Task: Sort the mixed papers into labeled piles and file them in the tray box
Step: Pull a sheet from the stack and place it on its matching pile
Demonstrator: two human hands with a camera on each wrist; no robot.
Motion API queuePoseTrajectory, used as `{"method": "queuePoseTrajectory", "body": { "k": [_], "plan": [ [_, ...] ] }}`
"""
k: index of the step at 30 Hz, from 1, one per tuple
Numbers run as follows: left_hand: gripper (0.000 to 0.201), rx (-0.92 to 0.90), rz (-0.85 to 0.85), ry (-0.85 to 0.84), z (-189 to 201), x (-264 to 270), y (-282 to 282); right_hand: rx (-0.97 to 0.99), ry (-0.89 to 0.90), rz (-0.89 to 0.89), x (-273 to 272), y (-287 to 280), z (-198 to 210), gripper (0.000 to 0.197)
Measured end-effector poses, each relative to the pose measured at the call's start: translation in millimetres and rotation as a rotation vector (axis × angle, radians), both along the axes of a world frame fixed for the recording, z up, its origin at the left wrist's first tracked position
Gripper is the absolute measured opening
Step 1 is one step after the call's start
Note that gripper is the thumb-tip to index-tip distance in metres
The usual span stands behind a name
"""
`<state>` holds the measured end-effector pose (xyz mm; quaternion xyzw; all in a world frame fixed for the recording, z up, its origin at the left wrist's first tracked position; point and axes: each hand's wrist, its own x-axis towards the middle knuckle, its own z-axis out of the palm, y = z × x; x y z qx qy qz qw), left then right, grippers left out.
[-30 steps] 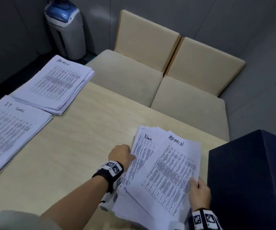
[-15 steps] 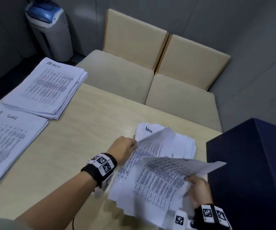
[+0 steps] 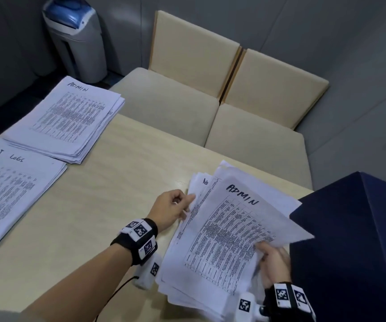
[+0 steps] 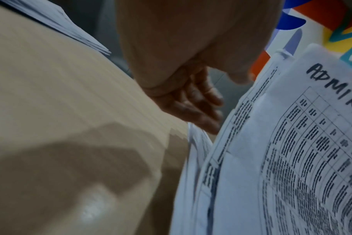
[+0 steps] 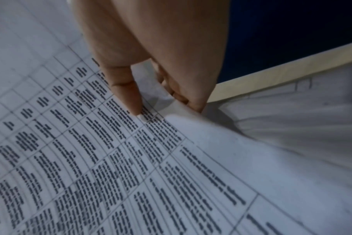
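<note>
One sheet (image 3: 240,219) headed ADMIN is what I am lifting off the mixed stack (image 3: 187,275): right hand (image 3: 274,263) fingers (image 5: 128,93) are pinching its near-right corner, its long axis pointing away from me. My left hand (image 3: 168,209) is gripping the stack's left edge. The ADMIN pile (image 3: 71,117) is lying far left across the bench (image 3: 117,194), nearer my left hand.

Right hand (image 5: 151,52) pinches white printed table sheet (image 5: 114,159) at its edge; dark blue box wall (image 5: 292,31) just behind.
</note>
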<state>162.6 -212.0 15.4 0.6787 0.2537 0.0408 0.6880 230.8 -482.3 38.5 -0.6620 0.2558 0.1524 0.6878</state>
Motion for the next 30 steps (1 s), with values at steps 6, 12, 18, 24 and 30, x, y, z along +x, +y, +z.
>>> {"method": "queuePoseTrajectory", "body": {
  "k": [6,12,18,24,30],
  "plan": [
    [0.036,0.651,-0.121,0.426,-14.5,11.8,-15.9,0.005,0.083,-0.076,6.8,-21.3,-21.5,0.019],
    [0.014,0.7,-0.104,0.433,-14.6,16.2,-9.0,-0.206,0.09,0.165,18.6,-32.5,-21.3,0.032],
    [0.021,0.948,-0.305,0.067,5.6,8.1,10.2,-0.225,0.11,0.141,23.0,-20.3,-27.9,0.02],
    [0.044,0.12,-0.343,-0.094,7.7,0.2,2.7,-0.143,-0.049,0.055,17.2,-4.5,-18.9,0.019],
    [0.026,0.46,-0.186,0.19,1.4,13.8,-15.7,-0.122,-0.015,-0.049,19.4,-14.4,-24.8,0.019]
  ]
}}
